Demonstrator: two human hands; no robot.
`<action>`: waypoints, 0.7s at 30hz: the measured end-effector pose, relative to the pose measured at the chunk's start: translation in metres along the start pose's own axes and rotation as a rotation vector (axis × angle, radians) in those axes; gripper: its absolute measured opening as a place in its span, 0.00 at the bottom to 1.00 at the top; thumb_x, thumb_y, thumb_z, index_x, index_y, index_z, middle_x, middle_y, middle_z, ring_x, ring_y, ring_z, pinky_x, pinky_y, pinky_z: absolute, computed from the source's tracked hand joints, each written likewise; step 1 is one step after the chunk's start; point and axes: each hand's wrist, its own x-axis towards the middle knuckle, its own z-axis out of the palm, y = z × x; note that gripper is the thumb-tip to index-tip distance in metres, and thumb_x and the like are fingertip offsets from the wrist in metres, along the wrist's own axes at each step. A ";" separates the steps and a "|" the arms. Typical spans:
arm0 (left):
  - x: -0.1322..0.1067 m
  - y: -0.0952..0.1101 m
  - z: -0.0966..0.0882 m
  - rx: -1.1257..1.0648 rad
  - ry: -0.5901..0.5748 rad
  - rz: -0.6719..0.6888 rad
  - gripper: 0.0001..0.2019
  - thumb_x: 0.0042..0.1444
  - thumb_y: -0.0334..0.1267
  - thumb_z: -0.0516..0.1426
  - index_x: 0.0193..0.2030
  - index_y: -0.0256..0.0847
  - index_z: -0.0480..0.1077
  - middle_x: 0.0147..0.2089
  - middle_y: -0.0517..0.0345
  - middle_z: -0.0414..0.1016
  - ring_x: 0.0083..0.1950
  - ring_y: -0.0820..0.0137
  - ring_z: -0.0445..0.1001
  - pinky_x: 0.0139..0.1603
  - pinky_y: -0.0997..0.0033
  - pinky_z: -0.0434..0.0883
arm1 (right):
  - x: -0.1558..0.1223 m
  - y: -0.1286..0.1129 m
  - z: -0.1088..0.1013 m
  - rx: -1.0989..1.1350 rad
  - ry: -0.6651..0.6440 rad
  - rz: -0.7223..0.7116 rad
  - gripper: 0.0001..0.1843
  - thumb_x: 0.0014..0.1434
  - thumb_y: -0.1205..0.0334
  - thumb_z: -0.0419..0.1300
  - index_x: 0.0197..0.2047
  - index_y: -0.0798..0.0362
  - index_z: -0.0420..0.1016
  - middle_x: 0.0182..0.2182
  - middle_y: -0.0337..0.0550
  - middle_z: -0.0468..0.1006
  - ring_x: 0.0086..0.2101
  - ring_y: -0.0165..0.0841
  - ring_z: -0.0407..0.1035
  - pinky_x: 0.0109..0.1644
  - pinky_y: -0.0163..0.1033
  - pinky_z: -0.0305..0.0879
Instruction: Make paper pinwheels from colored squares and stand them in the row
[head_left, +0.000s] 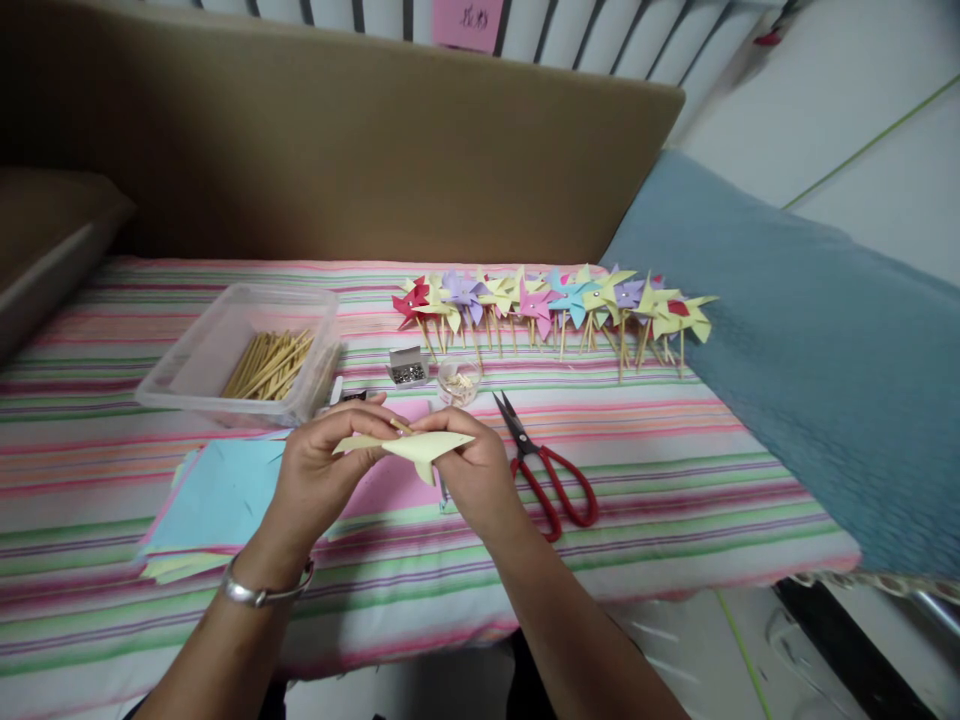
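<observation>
yellow folded paper (420,447) sits pinched between both hands above the striped bed cover (675,450), its long axis running left to right, pointed tip toward the right. left hand (319,478) fingers clamp its left end, right hand (471,470) fingers clamp the right; both equally near. red scissors (551,478) lie just right.
</observation>
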 end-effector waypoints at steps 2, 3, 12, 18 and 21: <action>0.000 0.001 0.001 -0.010 -0.004 -0.003 0.06 0.53 0.30 0.61 0.32 0.46 0.76 0.36 0.61 0.79 0.41 0.70 0.76 0.60 0.56 0.65 | 0.000 0.001 0.000 0.006 -0.004 -0.008 0.06 0.50 0.69 0.59 0.29 0.52 0.76 0.27 0.38 0.76 0.30 0.31 0.70 0.32 0.33 0.65; 0.000 0.001 0.001 -0.013 -0.005 -0.006 0.06 0.53 0.30 0.61 0.32 0.46 0.76 0.36 0.61 0.79 0.41 0.70 0.76 0.61 0.55 0.64 | 0.000 0.001 0.000 0.004 -0.003 -0.012 0.06 0.50 0.69 0.59 0.29 0.52 0.76 0.27 0.38 0.76 0.30 0.31 0.70 0.32 0.33 0.65; 0.000 0.001 0.000 -0.016 -0.003 -0.013 0.05 0.53 0.30 0.61 0.32 0.46 0.76 0.36 0.60 0.79 0.41 0.69 0.76 0.62 0.53 0.64 | 0.001 0.002 -0.001 -0.016 0.005 -0.035 0.07 0.50 0.69 0.58 0.29 0.51 0.77 0.26 0.38 0.76 0.33 0.32 0.71 0.33 0.34 0.65; 0.000 0.002 0.000 -0.023 0.002 -0.037 0.03 0.52 0.33 0.62 0.31 0.45 0.77 0.36 0.58 0.80 0.41 0.67 0.76 0.62 0.50 0.63 | 0.000 0.001 -0.001 -0.048 0.016 -0.039 0.06 0.49 0.68 0.58 0.29 0.51 0.77 0.27 0.39 0.77 0.32 0.33 0.71 0.33 0.34 0.66; 0.000 0.002 0.000 -0.028 0.014 -0.047 0.02 0.51 0.34 0.62 0.30 0.45 0.77 0.34 0.58 0.79 0.40 0.67 0.76 0.63 0.49 0.62 | 0.000 0.000 -0.001 -0.065 0.014 -0.041 0.07 0.50 0.68 0.58 0.29 0.51 0.77 0.28 0.39 0.77 0.32 0.33 0.71 0.32 0.34 0.66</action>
